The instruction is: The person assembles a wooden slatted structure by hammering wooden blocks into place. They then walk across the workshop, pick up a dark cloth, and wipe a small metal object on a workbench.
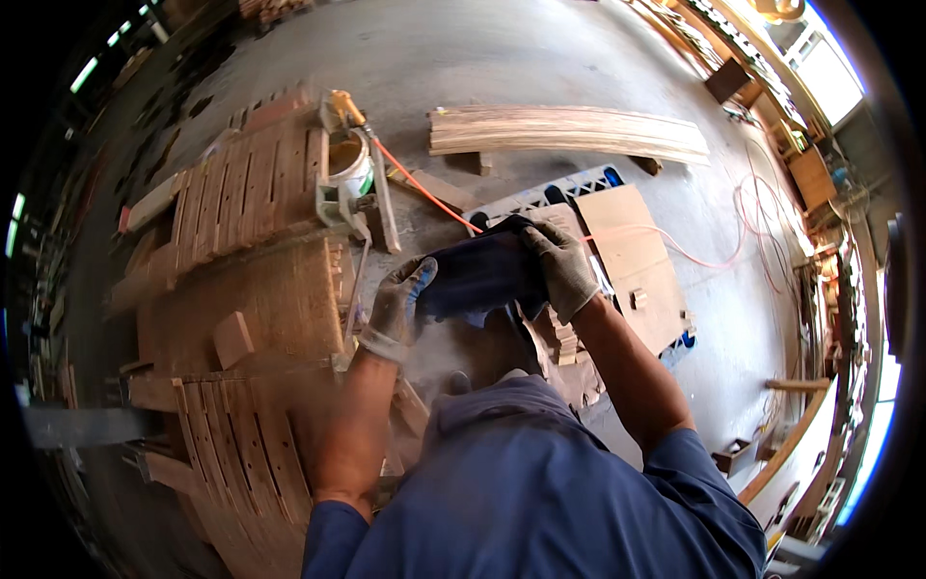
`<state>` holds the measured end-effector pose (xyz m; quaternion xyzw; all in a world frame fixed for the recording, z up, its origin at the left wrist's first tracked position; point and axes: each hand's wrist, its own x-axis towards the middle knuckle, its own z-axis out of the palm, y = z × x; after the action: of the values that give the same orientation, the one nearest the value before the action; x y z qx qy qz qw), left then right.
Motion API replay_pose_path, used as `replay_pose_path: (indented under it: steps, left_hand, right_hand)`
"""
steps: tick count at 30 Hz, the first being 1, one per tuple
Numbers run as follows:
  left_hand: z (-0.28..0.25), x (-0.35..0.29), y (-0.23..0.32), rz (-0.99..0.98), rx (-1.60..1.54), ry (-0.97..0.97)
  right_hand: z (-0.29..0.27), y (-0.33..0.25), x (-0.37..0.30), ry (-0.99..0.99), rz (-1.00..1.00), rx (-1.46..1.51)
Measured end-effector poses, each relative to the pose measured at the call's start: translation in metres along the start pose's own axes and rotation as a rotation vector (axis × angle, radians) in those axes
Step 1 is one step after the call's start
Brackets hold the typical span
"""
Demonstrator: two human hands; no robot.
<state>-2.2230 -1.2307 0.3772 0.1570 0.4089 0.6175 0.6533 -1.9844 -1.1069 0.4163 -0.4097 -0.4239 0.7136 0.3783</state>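
A dark navy cloth (482, 275) is stretched between my two gloved hands in front of my body. My left hand (398, 301), in a grey work glove with blue on the fingers, grips its left edge. On the other side my right hand (561, 265), gloved in grey too, has its fingers closed over the upper right part of the cloth. Below and beyond the cloth lies a pallet (569, 185) with cardboard (632, 236) on it and small wood blocks (567, 340) near my right forearm.
Slatted wooden panels (253, 188) rest on a workbench (241, 299) at my left, with a loose wood block (232, 339). A bucket (349, 159) stands by a yellow-handled air tool (347, 106) with an orange hose (415, 180). Long stacked boards (569, 132) lie ahead.
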Motion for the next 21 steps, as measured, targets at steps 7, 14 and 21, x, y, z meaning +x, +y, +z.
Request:
replay_pose_path:
  steps: [7,14,21]
  left_hand:
    - [0.062,0.013,-0.055,0.178,0.477,-0.099]
    - [0.144,0.009,-0.157,-0.1,0.357,-0.355]
    - [0.232,-0.045,-0.303,-0.293,0.321,-0.426]
  right_hand:
    - [-0.069,-0.012,-0.063,0.214,0.0,0.146]
    - [-0.192,0.004,-0.171,0.355,-0.105,0.172]
    - [-0.328,0.031,-0.309,0.555,-0.085,0.234]
